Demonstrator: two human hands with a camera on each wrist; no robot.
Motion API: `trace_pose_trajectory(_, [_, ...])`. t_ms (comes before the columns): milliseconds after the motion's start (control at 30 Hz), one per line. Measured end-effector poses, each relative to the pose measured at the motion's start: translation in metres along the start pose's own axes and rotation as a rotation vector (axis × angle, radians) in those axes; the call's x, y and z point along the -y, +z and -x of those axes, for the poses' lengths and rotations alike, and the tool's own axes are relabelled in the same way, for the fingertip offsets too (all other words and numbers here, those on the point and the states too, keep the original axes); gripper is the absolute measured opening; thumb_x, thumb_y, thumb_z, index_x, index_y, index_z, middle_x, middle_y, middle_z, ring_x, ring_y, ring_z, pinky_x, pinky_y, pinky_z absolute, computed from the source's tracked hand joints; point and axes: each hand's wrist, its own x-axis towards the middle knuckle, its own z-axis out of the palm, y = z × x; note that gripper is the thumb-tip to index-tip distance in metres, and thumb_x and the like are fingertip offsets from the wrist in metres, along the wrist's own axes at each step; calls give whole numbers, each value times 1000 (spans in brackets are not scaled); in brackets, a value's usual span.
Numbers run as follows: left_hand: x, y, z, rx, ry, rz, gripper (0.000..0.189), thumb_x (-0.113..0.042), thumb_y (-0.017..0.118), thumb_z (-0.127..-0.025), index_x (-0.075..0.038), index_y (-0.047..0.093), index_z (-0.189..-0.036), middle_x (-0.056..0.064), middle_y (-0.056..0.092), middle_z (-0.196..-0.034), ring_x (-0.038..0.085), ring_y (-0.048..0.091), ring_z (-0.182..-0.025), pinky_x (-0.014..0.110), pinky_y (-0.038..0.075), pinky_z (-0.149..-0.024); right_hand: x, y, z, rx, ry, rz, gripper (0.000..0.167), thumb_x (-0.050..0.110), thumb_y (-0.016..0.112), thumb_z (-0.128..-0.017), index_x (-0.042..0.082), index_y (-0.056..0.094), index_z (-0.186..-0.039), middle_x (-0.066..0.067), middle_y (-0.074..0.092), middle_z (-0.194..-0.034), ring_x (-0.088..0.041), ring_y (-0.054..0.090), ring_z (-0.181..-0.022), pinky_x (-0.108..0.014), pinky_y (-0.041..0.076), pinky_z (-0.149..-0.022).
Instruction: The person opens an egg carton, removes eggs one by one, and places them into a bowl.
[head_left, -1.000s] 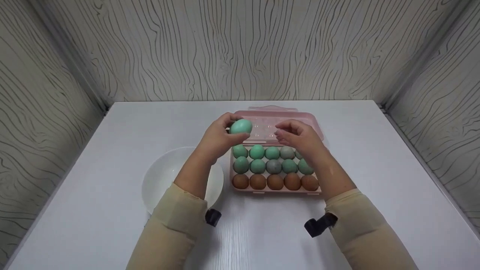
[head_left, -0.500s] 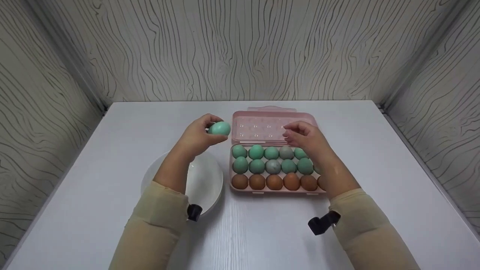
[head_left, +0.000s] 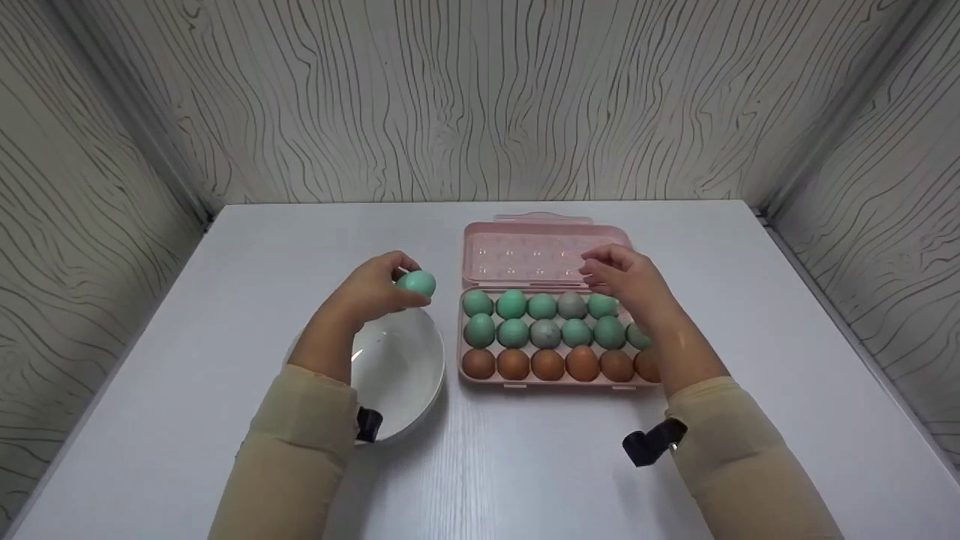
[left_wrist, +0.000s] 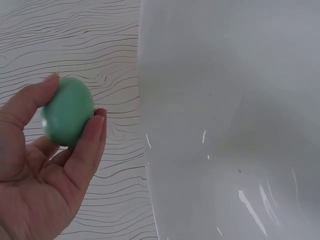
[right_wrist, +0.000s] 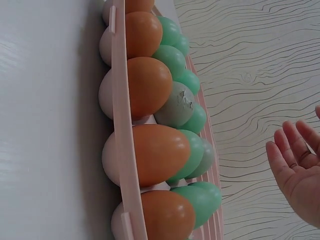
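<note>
The head view shows the left arm reaching forward across the white bowl, its beige sleeve low in the frame and the wrist angled inward. The left grip pinches a turquoise egg between thumb and fingers, holding it up at the bowl's far side; the left wrist view shows it just beside the rim, not touching.

The right forearm slants in from the lower right. The right grip hangs over the laid-back pink lid, fingers loosely bent and pointing left, holding nothing. In the right wrist view its palm shows, apart from the eggs.

On the counter, to the right of the bowl, the pink egg box carries brown eggs in front, green and grey behind. One grey egg bears a small jagged mark; whether it is print or a crack, I cannot tell.
</note>
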Motion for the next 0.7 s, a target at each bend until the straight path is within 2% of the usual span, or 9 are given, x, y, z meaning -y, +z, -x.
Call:
trace_pose_trajectory(100, [7, -1, -1, 35, -24, 1, 40, -22, 74, -74, -15, 55, -108, 6, 55, -109, 22, 56, -95, 35, 49, -83, -3, -2, -2, -1, -1, 2, 42, 35, 53, -92, 4, 50, -120, -14, 53, -114, -21, 55, -100, -34, 46, -90])
trace_pose_trajectory(333, [17, -1, -4, 140, -81, -88, 37, -24, 73, -75, -14, 57, -106, 7, 55, -105, 21, 57, -89, 32, 50, -79, -10, -6, -4, -4, -19, -2, 42, 35, 53, -92, 2, 50, -118, -15, 54, -112, -18, 56, -96, -31, 47, -88])
trace_pose_trajectory(567, [29, 0, -4, 261, -129, -75, 37, -18, 73, -75, -11, 60, -109, 7, 55, -105, 20, 57, -90, 32, 50, -80, -11, -7, -5, -5, -9, 7, 44, 36, 52, -92, 1, 49, -120, -17, 53, -115, -18, 56, -96, -34, 46, -90])
trace_pose_trajectory(700, [36, 1, -5, 315, -171, -115, 35, -15, 72, -75, -11, 62, -108, 6, 56, -102, 19, 56, -87, 30, 50, -78, -12, -7, -6, -6, 12, -2, 44, 35, 51, -92, 2, 49, -120, -17, 53, -116, -18, 56, -97, -35, 46, -91])
